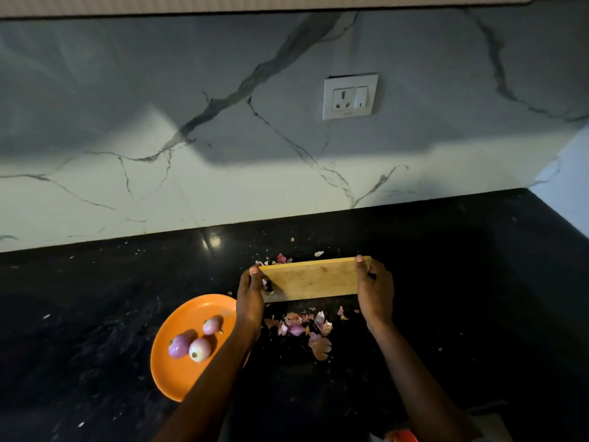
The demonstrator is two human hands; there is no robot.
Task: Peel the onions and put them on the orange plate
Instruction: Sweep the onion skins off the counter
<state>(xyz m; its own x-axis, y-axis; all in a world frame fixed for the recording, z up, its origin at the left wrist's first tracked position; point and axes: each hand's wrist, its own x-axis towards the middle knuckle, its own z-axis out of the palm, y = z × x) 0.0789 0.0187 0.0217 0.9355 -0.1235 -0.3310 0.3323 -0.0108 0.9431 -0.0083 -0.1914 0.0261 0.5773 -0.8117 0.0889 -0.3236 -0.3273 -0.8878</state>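
Observation:
Three peeled onions (191,341) lie on the orange plate (173,374) at the lower left of the black counter. A wooden cutting board (312,279) is tilted up on its near edge, raised off the counter. My left hand (250,298) grips its left end and my right hand (374,290) grips its right end, thumbs over the top edge. A small dark object, perhaps a knife handle, shows by my left hand. Onion skins (306,328) lie scattered on the counter below the board. A reddish onion piece (281,258) lies behind the board.
The black counter (95,314) runs to a marble backsplash with a wall socket (350,96). More skin scraps (318,253) lie behind the board. An orange-and-white object (401,436) shows at the bottom edge. A side wall (570,193) closes the right.

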